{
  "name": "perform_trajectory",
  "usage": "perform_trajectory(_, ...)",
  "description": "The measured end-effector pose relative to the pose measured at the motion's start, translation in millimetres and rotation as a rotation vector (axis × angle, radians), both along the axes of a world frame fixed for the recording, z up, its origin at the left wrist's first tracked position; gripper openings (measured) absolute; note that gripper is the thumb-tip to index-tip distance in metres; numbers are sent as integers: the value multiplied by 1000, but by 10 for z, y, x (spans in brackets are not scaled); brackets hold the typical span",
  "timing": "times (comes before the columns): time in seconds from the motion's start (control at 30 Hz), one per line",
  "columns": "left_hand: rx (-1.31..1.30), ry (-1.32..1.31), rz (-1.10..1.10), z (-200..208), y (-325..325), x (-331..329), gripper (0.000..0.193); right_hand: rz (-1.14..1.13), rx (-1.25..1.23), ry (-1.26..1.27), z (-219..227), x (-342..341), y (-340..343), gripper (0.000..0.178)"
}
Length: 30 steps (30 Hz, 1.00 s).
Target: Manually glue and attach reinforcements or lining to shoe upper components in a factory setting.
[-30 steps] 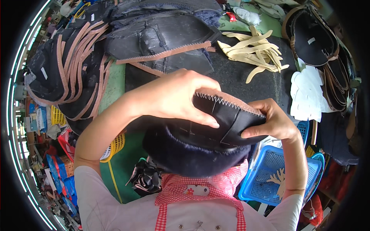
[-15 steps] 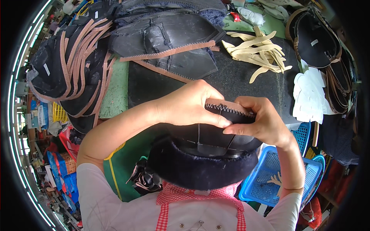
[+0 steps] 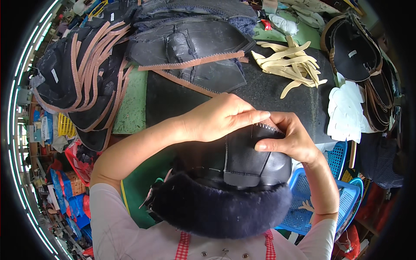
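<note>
A black boot upper (image 3: pixel 246 158) with a dark fur band (image 3: pixel 221 208) hangs close in front of me, its fur side toward my body. Along its far edge runs a brown strip with white zigzag stitching (image 3: pixel 269 125), partly covered by my fingers. My left hand (image 3: pixel 227 117) is closed over that edge, its thumb laid across the top. My right hand (image 3: pixel 288 134) pinches the edge at the right, thumb on the near face and fingers behind. The two hands nearly meet at the strip.
Black pieces with brown edging (image 3: pixel 89 73) pile at the left, more black uppers (image 3: pixel 195 41) at the back. Cream strips (image 3: pixel 292 63) lie on the dark board. White cut pieces (image 3: pixel 345 110) hang at the right, above a blue basket (image 3: pixel 346 190).
The boot upper has opened out and come nearer my body, showing more of its black face and fur. My left thumb has moved up and right onto the edge.
</note>
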<state>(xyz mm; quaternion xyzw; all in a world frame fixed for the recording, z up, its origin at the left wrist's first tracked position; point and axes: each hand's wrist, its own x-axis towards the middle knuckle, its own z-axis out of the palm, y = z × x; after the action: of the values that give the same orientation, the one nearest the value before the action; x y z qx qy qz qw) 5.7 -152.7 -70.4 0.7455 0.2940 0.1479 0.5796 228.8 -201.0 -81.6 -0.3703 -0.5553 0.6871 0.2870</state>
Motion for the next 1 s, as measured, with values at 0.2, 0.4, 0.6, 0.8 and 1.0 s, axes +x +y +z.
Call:
perform_trajectory(0.2, -374, -146, -211, 10, 139, -152, 32, 27, -227, 166, -71, 188, 3, 18)
perform_trajectory(0.4, 288, 357, -198, 568, 229, -211, 23, -46, 632, -239, 293, 237, 125, 12)
perform_trajectory(0.6, 1267, 174, 137, 196, -341, -238, 20, -136, 1324, -703, 381, 36, -139, 41)
perform_trajectory(0.8, 961, 219, 28, -642, -770, -406, 28, 65, 738, -582, -166, 40, -373, 34)
perform_trajectory(1.0, 868, 317, 108, -625, -868, -230, 58, -293, 956, -782, -207, -65, 303, 25)
